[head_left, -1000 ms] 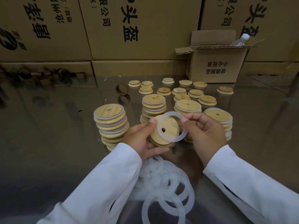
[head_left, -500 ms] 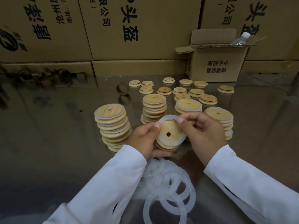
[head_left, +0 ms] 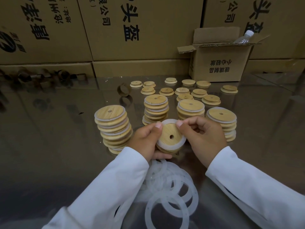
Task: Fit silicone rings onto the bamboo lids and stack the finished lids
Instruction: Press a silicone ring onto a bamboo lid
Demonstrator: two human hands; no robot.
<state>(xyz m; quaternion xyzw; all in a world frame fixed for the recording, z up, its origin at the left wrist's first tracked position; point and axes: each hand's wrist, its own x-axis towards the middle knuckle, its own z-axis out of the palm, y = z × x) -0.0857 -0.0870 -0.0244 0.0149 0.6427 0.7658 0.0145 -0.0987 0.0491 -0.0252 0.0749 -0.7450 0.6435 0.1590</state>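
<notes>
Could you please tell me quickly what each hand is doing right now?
Left hand: fingers curled round the bamboo lid, holding it.
Right hand: fingers pinching the silicone ring at the lid's top edge.

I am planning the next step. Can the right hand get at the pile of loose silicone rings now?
Probably not at once: the right hand pinches the ring on the lid that the left hand holds. Once free, likely yes: the pile of loose rings lies mostly uncovered just below both hands.

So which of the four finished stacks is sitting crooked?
The leftmost stack, alone beside the left hand: its lids are staggered sideways, while the other three stacks stand fairly straight.
</notes>
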